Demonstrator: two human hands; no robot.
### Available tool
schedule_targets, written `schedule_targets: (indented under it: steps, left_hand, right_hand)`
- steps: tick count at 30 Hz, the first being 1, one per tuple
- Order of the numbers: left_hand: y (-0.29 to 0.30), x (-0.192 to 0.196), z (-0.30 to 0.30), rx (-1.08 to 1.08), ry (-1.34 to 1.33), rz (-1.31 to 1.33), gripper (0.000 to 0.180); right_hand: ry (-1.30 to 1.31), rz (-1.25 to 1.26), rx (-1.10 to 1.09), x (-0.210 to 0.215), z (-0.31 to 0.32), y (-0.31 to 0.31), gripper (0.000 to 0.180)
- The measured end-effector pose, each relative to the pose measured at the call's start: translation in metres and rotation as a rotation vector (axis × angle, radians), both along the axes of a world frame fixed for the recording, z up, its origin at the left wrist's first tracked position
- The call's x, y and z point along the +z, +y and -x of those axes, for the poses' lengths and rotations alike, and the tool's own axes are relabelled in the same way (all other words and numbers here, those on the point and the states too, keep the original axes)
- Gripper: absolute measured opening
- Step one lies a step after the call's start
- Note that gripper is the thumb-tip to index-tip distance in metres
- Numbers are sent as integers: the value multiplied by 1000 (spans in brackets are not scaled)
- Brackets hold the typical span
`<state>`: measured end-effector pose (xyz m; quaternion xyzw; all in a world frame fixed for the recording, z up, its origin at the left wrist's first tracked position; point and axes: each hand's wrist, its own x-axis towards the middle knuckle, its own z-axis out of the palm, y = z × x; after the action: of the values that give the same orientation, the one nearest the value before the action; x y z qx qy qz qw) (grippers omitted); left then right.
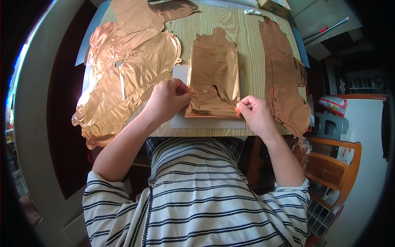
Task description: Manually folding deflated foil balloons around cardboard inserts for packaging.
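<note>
A copper-coloured foil balloon (pixel 214 68), flat and folded into a long rectangle, lies in front of me on a pale grey board (pixel 205 123). Its narrow tabbed end points away from me, and a dark slit-like mark shows near the middle. My left hand (pixel 170 96) pinches its left edge between thumb and fingers. At the near right corner, my right hand (pixel 255 111) pinches the foil too. Both hands are closed at the fingertips. The foil's near edge is creased between them.
Several unfolded copper foil balloons (pixel 127 70) spread over the table's left side. Long folded foil pieces (pixel 282 78) lie along the right. At the far edge are small white items (pixel 252 12) and a cardboard box (pixel 275 6). A wooden chair (pixel 333 166) stands right of the table.
</note>
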<state>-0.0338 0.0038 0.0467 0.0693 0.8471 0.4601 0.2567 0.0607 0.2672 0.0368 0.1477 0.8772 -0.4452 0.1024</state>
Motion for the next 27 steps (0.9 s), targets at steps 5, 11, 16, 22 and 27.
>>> schedule_targets:
  steps: [5, 11, 16, 22, 27]
  left_hand:
    - [6, 1, -4, 14, 110, 20, 34]
    - [6, -13, -15, -71, 349, 23, 56]
    - [1, -32, -20, -184, 741, 115, 52]
    - [-10, -38, -13, -348, 1037, 60, 28]
    - [-17, -42, -4, -464, 1112, 14, 24]
  right_hand:
    - [-10, -76, 16, 0, -1, -2, 16]
    - [24, -139, 8, -6, -3, -5, 16]
    - [19, -197, 6, -9, -4, -7, 17]
    - [57, -210, 14, -7, -6, -9, 18]
    - [75, -245, 21, -6, -7, -12, 18]
